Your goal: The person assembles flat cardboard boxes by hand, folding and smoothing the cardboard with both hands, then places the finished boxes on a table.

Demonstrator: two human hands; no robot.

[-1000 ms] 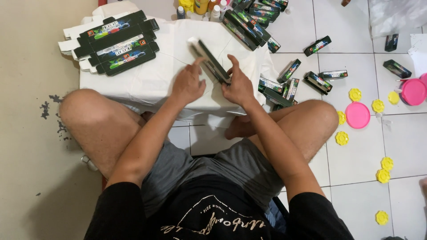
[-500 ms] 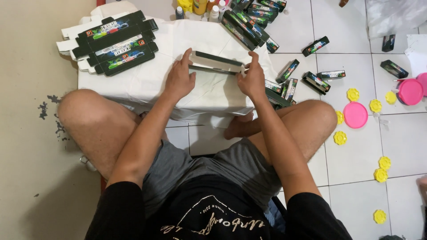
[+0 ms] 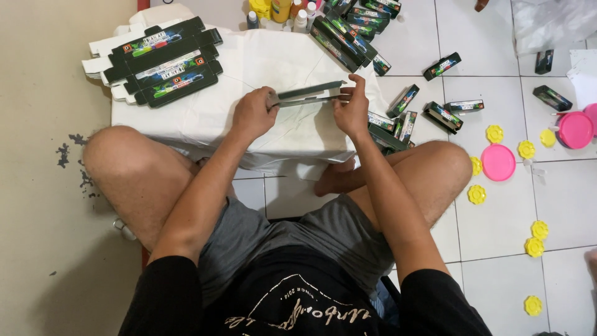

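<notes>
Both hands are gripping one long, narrow carton between them, the left hand pinching its near end and the right hand closing thumb and fingertips on the other end, holding it just above the white-covered counter. The carton is looking only half squared, so an uneven squeeze from either hand is likely to be creasing a panel or tearing a flap, and a loose pinch could be letting it spring flat again. Just beyond and to the right of the right hand, folded dark boxes are lying at the counter's edge and on the tiled floor, where an elbow swing could be scattering them. Farther out beyond the left hand, the stack of flat cartons is overhanging the counter's far corner and could be sliding off if the cloth is being tugged.
</notes>
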